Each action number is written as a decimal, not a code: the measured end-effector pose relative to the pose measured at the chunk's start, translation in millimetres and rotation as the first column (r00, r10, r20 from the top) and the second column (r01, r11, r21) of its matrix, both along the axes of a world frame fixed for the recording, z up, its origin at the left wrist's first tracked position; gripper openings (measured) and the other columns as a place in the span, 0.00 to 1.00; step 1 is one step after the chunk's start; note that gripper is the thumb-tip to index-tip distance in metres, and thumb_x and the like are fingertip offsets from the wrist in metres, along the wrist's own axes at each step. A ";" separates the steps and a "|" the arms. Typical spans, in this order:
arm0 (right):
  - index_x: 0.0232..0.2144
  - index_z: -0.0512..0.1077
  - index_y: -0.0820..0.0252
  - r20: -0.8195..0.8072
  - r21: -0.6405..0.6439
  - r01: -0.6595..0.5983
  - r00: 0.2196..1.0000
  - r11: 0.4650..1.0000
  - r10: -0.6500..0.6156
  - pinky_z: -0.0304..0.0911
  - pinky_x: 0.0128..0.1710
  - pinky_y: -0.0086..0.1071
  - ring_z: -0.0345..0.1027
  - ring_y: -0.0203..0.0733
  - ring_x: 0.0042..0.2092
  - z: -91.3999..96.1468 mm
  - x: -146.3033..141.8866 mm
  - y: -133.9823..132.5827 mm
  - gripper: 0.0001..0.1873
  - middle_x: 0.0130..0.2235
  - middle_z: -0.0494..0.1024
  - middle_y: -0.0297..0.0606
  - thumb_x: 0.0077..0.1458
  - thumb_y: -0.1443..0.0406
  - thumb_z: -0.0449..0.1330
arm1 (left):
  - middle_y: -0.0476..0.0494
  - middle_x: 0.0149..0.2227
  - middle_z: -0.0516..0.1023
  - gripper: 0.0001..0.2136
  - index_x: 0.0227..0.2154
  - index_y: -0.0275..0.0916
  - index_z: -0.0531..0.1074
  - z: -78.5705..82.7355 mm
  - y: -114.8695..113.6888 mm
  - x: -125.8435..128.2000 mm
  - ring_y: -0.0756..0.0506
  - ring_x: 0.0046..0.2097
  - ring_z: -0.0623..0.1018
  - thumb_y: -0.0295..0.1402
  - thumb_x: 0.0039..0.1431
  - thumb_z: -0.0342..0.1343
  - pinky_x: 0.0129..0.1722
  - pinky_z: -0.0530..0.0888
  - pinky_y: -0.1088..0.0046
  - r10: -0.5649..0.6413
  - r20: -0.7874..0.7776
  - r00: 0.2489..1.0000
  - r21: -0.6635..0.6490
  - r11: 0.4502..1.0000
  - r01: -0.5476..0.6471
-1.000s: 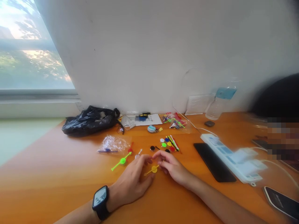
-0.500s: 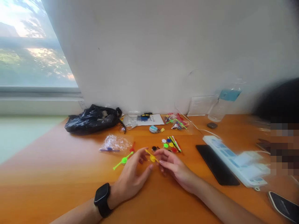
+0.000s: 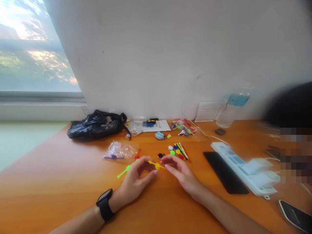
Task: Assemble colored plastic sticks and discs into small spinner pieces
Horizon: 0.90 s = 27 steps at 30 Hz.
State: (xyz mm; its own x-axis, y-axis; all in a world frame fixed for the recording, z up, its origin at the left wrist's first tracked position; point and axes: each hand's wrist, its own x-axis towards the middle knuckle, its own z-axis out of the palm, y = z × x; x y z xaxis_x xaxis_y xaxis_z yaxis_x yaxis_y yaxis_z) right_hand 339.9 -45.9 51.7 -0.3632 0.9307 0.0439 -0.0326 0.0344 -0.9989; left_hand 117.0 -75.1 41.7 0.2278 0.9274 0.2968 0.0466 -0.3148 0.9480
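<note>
Between my two hands is a yellow arrow spinner (image 3: 157,166), a thin arrow over a small round disc. My left hand (image 3: 136,178), with a black watch at its wrist, is curled with its thumb tip at the disc's lower edge. The fingers of my right hand (image 3: 184,174) close in at the arrow's tail; its exact contact is hard to make out. A green arrow spinner (image 3: 124,171) lies partly hidden behind my left hand. Beyond it is a red arrow piece (image 3: 137,154). A black disc (image 3: 160,155) lies just past my right fingertips.
Colored discs (image 3: 172,152) and loose arrows (image 3: 183,151) lie beyond my right hand. A clear plastic bag (image 3: 120,149) and a black bag (image 3: 96,126) are left. A black phone (image 3: 225,172) and a power strip (image 3: 240,162) lie right. Someone's dark-haired head shows at the right edge.
The yellow arrow has turned to lie flatter, its tip lower and further left. My left hand has shifted slightly left and covers more of the green spinner.
</note>
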 end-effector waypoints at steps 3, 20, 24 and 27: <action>0.47 0.78 0.52 0.025 -0.004 0.089 0.996 0.996 -0.089 0.63 0.47 0.36 0.69 0.44 0.46 6.8 2.1 2.0 0.20 0.42 0.77 0.37 0.60 0.47 0.67 | 0.40 0.48 0.81 0.12 0.47 0.39 0.75 -5.6 1.7 -1.1 0.45 0.45 0.80 0.38 0.66 0.65 0.48 0.78 0.68 0.023 0.024 0.999 0.006 1.000 -0.023; 0.19 0.66 0.60 -0.301 -0.394 -0.348 0.924 0.851 0.238 0.36 0.27 0.35 0.42 0.32 0.22 7.5 9.3 3.9 0.29 0.19 0.55 0.27 0.65 0.48 0.56 | 0.42 0.40 0.80 0.08 0.40 0.38 0.76 -7.9 5.9 -3.1 0.45 0.43 0.78 0.38 0.68 0.62 0.45 0.75 0.69 0.114 -0.038 0.993 0.095 0.989 -0.110; 0.10 0.54 0.57 -0.406 -0.297 -0.408 0.872 0.863 0.273 0.40 0.29 0.38 0.45 0.34 0.23 10.7 12.3 5.9 0.37 0.17 0.50 0.30 0.67 0.48 0.53 | 0.43 0.40 0.79 0.09 0.40 0.38 0.75 -6.6 6.8 -2.3 0.45 0.42 0.78 0.39 0.67 0.62 0.44 0.76 0.70 0.135 -0.022 0.991 0.092 0.987 -0.133; 0.15 0.62 0.59 -0.359 -0.304 -0.324 0.910 0.896 0.207 0.37 0.28 0.37 0.44 0.34 0.23 10.3 11.3 8.7 0.34 0.19 0.54 0.29 0.65 0.45 0.56 | 0.43 0.38 0.78 0.09 0.38 0.38 0.74 -4.6 7.4 -2.1 0.46 0.41 0.78 0.39 0.67 0.62 0.43 0.75 0.71 0.178 -0.018 0.984 0.115 0.978 -0.175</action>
State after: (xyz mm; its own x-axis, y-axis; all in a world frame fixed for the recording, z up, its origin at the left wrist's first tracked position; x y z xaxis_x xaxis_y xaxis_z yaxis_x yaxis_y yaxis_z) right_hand 351.3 -37.2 62.0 -0.6209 0.7756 -0.1140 -0.2993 -0.3689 -0.8800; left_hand 114.9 -67.7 37.1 0.0734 0.9149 0.3970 0.1367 -0.4035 0.9047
